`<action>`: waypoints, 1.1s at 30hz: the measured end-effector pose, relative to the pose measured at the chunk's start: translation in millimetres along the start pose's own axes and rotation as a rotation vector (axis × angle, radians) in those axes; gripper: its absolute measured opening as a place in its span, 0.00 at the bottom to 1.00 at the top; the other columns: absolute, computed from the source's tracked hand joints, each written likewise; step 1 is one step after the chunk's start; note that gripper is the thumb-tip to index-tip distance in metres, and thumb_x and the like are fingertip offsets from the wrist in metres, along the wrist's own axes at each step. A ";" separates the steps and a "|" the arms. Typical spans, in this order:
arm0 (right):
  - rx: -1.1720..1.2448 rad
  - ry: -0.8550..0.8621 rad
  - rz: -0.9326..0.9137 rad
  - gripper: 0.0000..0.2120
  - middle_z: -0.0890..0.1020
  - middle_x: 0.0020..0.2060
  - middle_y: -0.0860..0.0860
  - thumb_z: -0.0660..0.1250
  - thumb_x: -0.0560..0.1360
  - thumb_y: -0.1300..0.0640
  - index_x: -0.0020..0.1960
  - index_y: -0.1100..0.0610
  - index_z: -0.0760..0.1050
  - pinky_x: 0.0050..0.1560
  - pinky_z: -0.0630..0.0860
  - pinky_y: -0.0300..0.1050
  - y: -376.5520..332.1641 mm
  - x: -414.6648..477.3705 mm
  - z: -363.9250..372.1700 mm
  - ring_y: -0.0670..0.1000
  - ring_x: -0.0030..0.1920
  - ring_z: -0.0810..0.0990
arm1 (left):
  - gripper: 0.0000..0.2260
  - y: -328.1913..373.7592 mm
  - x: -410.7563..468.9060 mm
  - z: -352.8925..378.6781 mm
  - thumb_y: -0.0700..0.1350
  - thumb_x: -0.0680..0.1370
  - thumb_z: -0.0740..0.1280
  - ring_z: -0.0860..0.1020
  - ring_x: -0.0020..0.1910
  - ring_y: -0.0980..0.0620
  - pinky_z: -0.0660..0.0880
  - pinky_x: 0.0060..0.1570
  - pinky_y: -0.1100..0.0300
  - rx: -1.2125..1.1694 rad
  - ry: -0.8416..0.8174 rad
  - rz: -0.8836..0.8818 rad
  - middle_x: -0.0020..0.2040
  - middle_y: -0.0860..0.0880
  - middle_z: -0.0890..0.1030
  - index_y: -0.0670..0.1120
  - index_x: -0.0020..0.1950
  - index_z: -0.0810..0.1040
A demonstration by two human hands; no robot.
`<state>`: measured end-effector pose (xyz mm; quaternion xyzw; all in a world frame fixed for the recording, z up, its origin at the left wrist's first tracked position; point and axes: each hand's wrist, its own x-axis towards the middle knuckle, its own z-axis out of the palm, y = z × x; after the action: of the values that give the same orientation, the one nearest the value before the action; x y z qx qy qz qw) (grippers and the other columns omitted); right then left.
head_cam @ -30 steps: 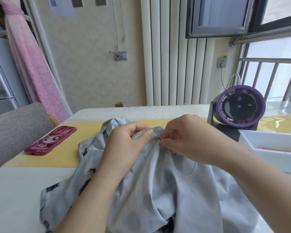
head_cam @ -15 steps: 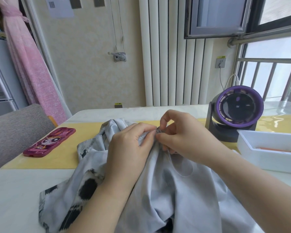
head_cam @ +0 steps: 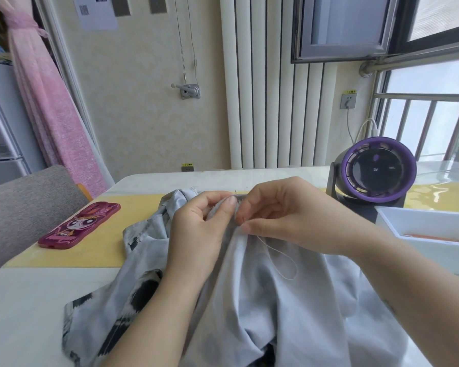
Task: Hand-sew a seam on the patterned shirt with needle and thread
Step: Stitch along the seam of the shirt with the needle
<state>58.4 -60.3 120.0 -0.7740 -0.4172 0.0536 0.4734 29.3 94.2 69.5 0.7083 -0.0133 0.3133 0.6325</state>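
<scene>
- The patterned shirt (head_cam: 263, 308), pale grey with dark blotches, lies bunched on the table (head_cam: 24, 313) under and between both hands. Its upper edge is lifted into a ridge where the hands meet.
- The left hand (head_cam: 199, 234) grips that ridge from the left. Its thumb lies along the top of the fold and its fingers are curled behind the cloth.
- The right hand (head_cam: 297, 215) meets it from the other side with its fingers curled. Thumb and forefinger pinch the seam edge, just beside the left thumb, so the two hands almost touch.
- A needle between those fingertips is too small to make out.
- A pale thread (head_cam: 289, 278) comes out from under the right thumb and hangs in a slack loop on the cloth below that hand.
- Left of the left hand, a pink cartoon phone case (head_cam: 80, 226) lies flat on a yellow mat (head_cam: 64, 252), apart from the shirt.
- Beyond the right hand stands a purple-rimmed fan (head_cam: 376, 176), and just to that hand's right sits a white tray (head_cam: 435, 250).
- A grey chair (head_cam: 24, 205) stands at the table's far left edge.
</scene>
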 end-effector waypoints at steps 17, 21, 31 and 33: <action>0.157 0.185 0.198 0.12 0.71 0.30 0.53 0.67 0.73 0.45 0.37 0.49 0.83 0.38 0.61 0.45 11.4 6.9 -4.5 0.55 0.32 0.65 | 0.03 5.7 -7.5 5.6 0.47 0.72 0.68 0.81 0.43 0.58 0.75 0.45 0.67 -0.096 -0.180 0.037 0.41 0.54 0.84 0.52 0.42 0.83; 0.299 0.253 0.137 0.09 0.78 0.28 0.42 0.66 0.74 0.54 0.39 0.55 0.81 0.32 0.65 0.31 12.8 10.1 -3.5 0.40 0.27 0.69 | 0.05 5.1 -6.9 5.2 0.48 0.71 0.67 0.81 0.43 0.56 0.75 0.47 0.64 -0.119 -0.201 0.014 0.41 0.52 0.84 0.51 0.42 0.82; 0.854 0.493 0.174 0.12 0.83 0.33 0.52 0.56 0.82 0.56 0.42 0.58 0.71 0.56 0.78 0.51 21.0 15.7 -16.4 0.52 0.47 0.82 | 0.05 4.8 -5.4 3.9 0.50 0.69 0.68 0.77 0.40 0.54 0.74 0.45 0.62 -0.134 -0.182 -0.029 0.38 0.52 0.82 0.54 0.41 0.83; 0.449 0.572 0.122 0.11 0.84 0.33 0.48 0.57 0.81 0.55 0.42 0.56 0.72 0.55 0.75 0.43 26.7 15.5 -16.6 0.46 0.44 0.80 | 0.05 4.9 -5.3 3.2 0.50 0.69 0.68 0.76 0.40 0.53 0.73 0.45 0.61 -0.134 -0.175 -0.032 0.38 0.51 0.81 0.54 0.41 0.83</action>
<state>92.2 -66.3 113.2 -0.6582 -0.1990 -0.0465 0.7246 24.3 88.3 71.4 0.6890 -0.0781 0.2384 0.6799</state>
